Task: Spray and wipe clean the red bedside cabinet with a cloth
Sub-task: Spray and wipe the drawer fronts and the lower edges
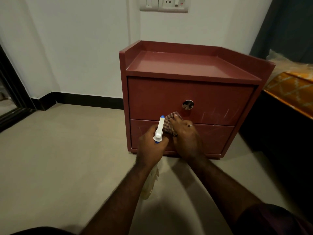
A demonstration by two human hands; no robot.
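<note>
The red bedside cabinet [189, 92] stands on the floor against the white wall, with two drawers and a round metal knob [188, 105] on the upper one. My left hand [151, 146] grips a spray bottle [160, 128] by its neck; its white and blue nozzle points at the drawer fronts and its clear body hangs below my wrist. My right hand [186, 138] holds a checked cloth [171, 121] against the seam between the two drawers. Pale streaks show on the drawer fronts at the right.
A bed with an orange patterned cover [291, 92] stands close to the cabinet's right side. A dark door frame [10, 99] is at the far left. A switch and socket panel [164, 4] sits on the wall above. Beige floor [67, 158] spreads left of me.
</note>
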